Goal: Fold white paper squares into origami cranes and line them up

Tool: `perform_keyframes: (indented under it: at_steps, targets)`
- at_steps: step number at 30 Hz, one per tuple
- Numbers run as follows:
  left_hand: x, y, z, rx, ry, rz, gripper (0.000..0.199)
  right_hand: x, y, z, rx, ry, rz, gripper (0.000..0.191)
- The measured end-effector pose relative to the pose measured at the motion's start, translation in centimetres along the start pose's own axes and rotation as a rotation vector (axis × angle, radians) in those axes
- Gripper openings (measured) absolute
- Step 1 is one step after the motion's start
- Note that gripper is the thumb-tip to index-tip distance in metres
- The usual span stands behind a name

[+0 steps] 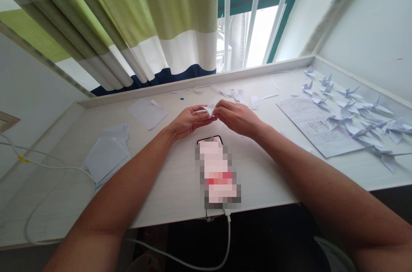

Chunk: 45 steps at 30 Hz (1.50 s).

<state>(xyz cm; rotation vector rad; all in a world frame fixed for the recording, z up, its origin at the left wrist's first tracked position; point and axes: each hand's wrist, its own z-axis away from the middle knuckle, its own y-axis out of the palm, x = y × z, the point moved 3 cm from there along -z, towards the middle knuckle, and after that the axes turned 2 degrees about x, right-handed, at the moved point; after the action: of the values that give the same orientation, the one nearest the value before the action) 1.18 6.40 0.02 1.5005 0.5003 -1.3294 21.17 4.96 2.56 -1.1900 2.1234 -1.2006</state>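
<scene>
A small folded piece of white paper (210, 110) is held between both hands above the middle of the desk. My left hand (190, 122) grips it from the left, fingers closed about its edge. From the right, my right hand (236, 116) pinches the paper's other side, its fingertips partly hidden behind the knuckles. Just below the hands lies a phone (215, 169) with a blurred screen. At the right, several folded paper cranes (347, 104) stand on the desk, some of them on a printed, lined sheet (309, 122).
Stacked paper sheets (107, 154) lie at the left, with more squares (149, 113) behind. Paper scraps (238, 96) and a tiny blue piece (182, 98) lie at the back. A white cable (229, 237) hangs from the phone over the front edge. A raised rim (154, 89) borders the desk.
</scene>
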Motion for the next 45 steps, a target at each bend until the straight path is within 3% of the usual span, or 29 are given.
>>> perform_keyframes:
  at_steps: [11, 22, 28, 37, 45]
  targets:
    - [-0.2, 0.4, 0.2, 0.010, -0.019, -0.039, 0.046, -0.1, -0.3, 0.3, -0.055, 0.150, -0.375, 0.014]
    - [0.4, 1.4, 0.0, -0.055, -0.027, -0.044, 0.018, 0.1, 0.2, 0.0, -0.098, 0.196, -0.395, 0.012]
    - [0.5, 1.6, 0.0, -0.049, 0.000, -0.056, 0.045, 0.1, 0.5, 0.1, -0.097, 0.184, -0.411, 0.012]
    - [0.2, 1.5, 0.2, 0.022, 0.044, -0.086, 0.052, 0.1, 0.4, 0.2, -0.205, 0.335, -0.662, 0.014]
    - [0.4, 1.6, 0.2, -0.003, 0.058, -0.136, 0.067, 0.2, 0.5, 0.1, -0.318, 0.457, -0.743, 0.011]
